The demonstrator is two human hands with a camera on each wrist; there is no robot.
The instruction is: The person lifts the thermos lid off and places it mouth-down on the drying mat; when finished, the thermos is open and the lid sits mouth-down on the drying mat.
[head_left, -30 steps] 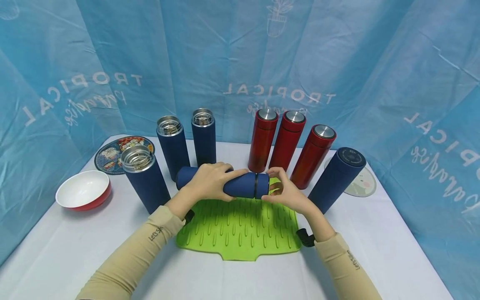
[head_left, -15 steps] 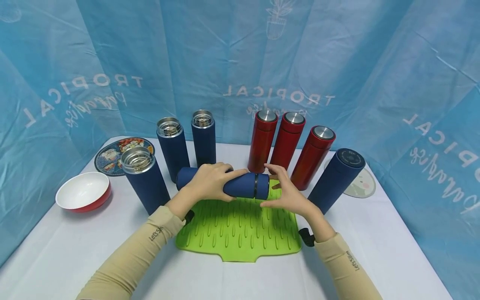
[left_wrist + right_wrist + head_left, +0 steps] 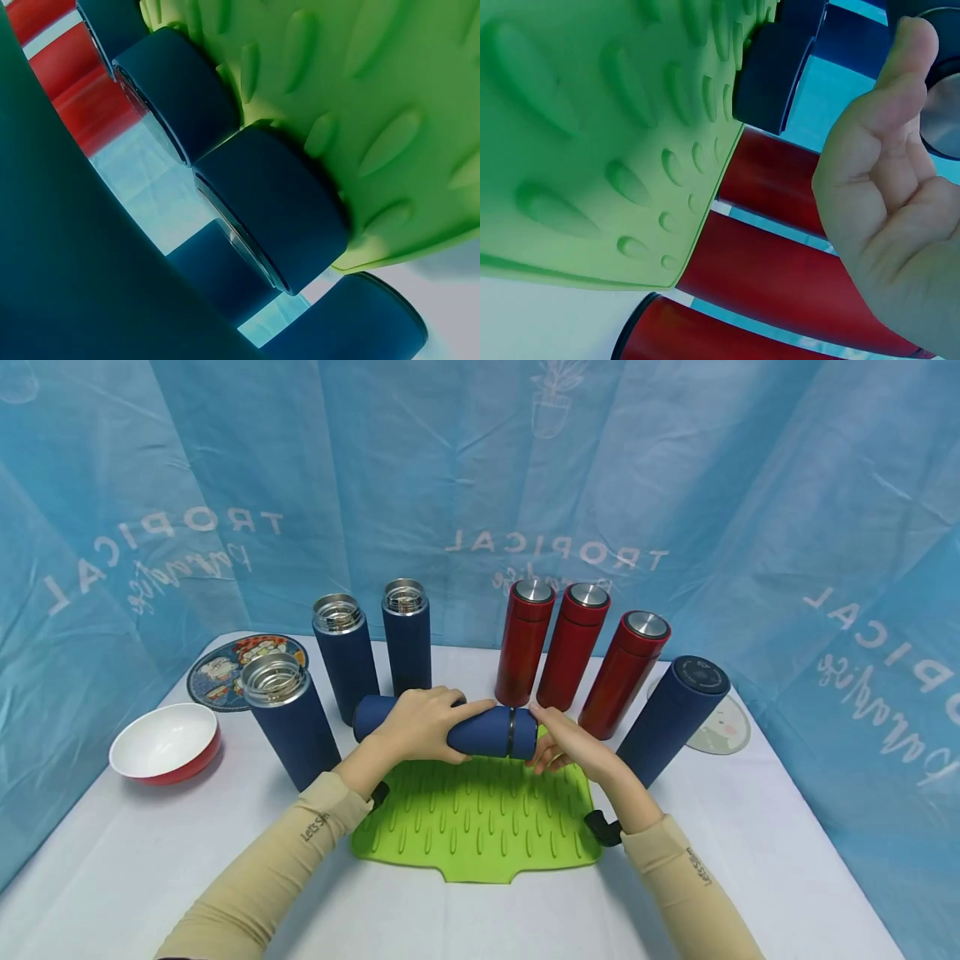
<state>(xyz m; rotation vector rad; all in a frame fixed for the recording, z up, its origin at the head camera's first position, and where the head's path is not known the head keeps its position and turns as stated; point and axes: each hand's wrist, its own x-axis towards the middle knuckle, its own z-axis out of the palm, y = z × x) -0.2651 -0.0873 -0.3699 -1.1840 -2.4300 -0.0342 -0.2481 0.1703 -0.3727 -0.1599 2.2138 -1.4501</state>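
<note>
In the head view my left hand (image 3: 420,724) grips a navy thermos (image 3: 483,731) by its middle, held level above the green mat (image 3: 480,827). At its right end is a navy lid (image 3: 525,732), set off by a dark ring. My right hand (image 3: 573,743) holds this lid at the end, fingertips above and below it. In the right wrist view the hand (image 3: 885,165) has bent fingers and one tip at the lid's rim. Loose navy lids (image 3: 270,210) stand on the mat in the left wrist view; the held thermos hides them from the head view.
Open navy thermoses (image 3: 292,718) stand at left, with a red-and-white bowl (image 3: 165,739) and a patterned round mat (image 3: 225,672). Red thermoses (image 3: 626,677) and a lidded navy thermos (image 3: 675,718) stand at right, before a pale round mat (image 3: 723,731). A blue curtain (image 3: 480,485) surrounds the table.
My right hand loosened and spread around the lid, then turned and came back onto it, with its fingers now lower. The left hand and the thermos have stayed in place.
</note>
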